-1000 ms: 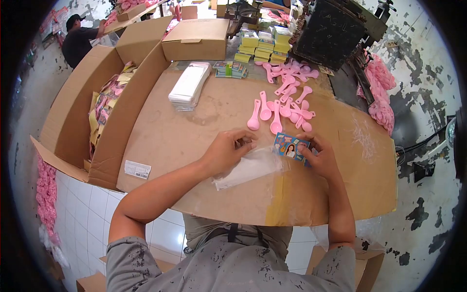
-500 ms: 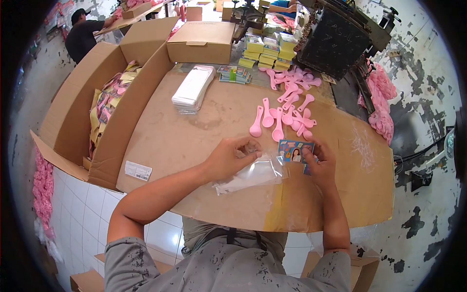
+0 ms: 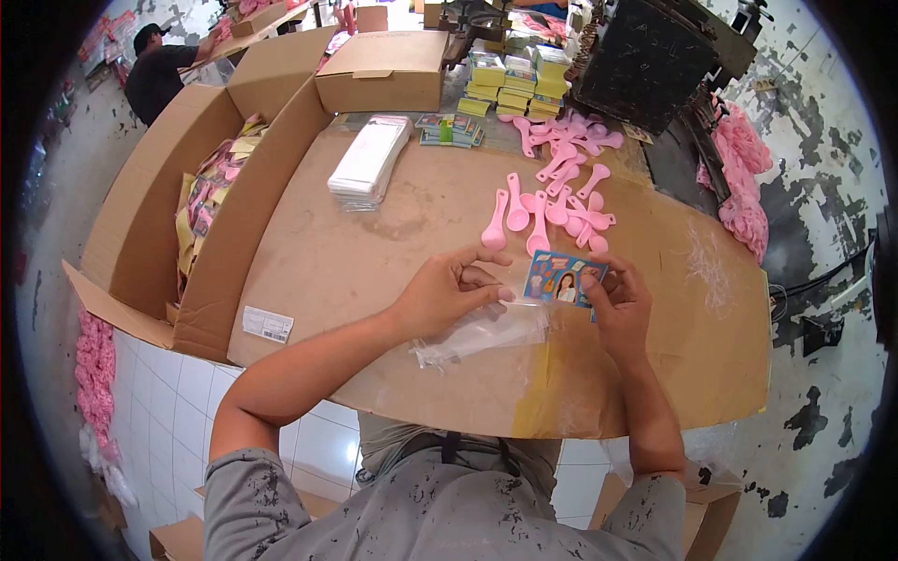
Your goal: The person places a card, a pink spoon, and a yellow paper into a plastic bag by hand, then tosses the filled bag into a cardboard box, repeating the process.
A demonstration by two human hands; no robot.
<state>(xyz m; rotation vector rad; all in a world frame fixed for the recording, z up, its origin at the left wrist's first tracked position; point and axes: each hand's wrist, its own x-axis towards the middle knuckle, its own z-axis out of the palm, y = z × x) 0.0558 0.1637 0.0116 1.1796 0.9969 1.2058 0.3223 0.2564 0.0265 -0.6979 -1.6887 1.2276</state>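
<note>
My left hand (image 3: 456,292) has its fingers curled at the upper edge of a clear plastic bag (image 3: 482,337), which hangs crumpled below the thumb over the cardboard-covered table. Between the thumb and fingers of my right hand (image 3: 621,297) is a blue printed card (image 3: 559,279) showing a figure in white. Part of another card shows behind its lower right corner. The card's left edge is close to my left fingertips, just above the bag. Pink plastic scoops (image 3: 540,224) lie in a loose pile beyond both hands.
A stack of white packets (image 3: 372,161) and banded cards (image 3: 449,131) lie toward the back. Yellow-edged card stacks (image 3: 514,86) stand by a black machine (image 3: 641,61). An open carton (image 3: 140,196) with packed items is on the left. Another person (image 3: 164,73) works far left.
The card in my right hand has moved up and slightly left, toward my left fingers. My left fingers have shifted a little at the bag, which lies flatter. The view has tilted slightly.
</note>
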